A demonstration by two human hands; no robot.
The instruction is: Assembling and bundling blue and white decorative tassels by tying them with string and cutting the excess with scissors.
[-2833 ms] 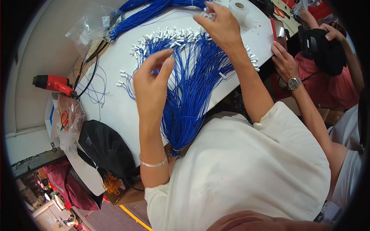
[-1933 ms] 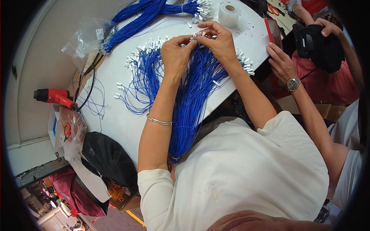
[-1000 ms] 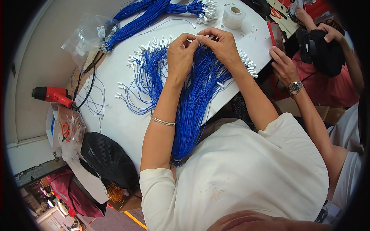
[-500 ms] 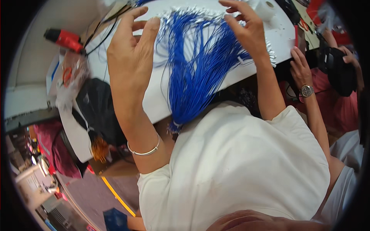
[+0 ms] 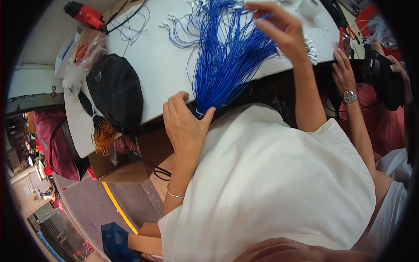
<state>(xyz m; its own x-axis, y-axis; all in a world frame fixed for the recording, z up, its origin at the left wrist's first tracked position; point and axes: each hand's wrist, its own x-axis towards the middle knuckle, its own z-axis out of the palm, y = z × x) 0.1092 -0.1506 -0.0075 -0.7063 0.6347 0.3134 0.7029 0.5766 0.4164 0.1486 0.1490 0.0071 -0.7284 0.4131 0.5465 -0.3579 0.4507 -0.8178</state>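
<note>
A thick bundle of blue cords [image 5: 218, 70] with white tips lies over the white table, its tied end hanging past the near edge toward my body. My left hand [image 5: 185, 124] is at that tied end, thumb on one side and fingers on the other, spread apart; the short ends below the tie are hidden behind it. My right hand [image 5: 283, 32] hovers over the right side of the cords, fingers bent and thumb apart, with nothing seen in it. Single cords [image 5: 176, 37] fan out to the left across the table.
On the left are a black mesh cap [image 5: 115, 94], a red heat gun [image 5: 85, 15] and a clear plastic bag [image 5: 94, 48] with orange-handled scissors. An orange tassel [image 5: 104, 137] hangs below. A white roll [image 5: 309, 8] stands far right. Another person's hand [image 5: 344, 72] rests at the table's right edge.
My left hand has come down from above the table to the tied end of the bundle. My right hand stays nearly where it was. The view has shifted slightly.
</note>
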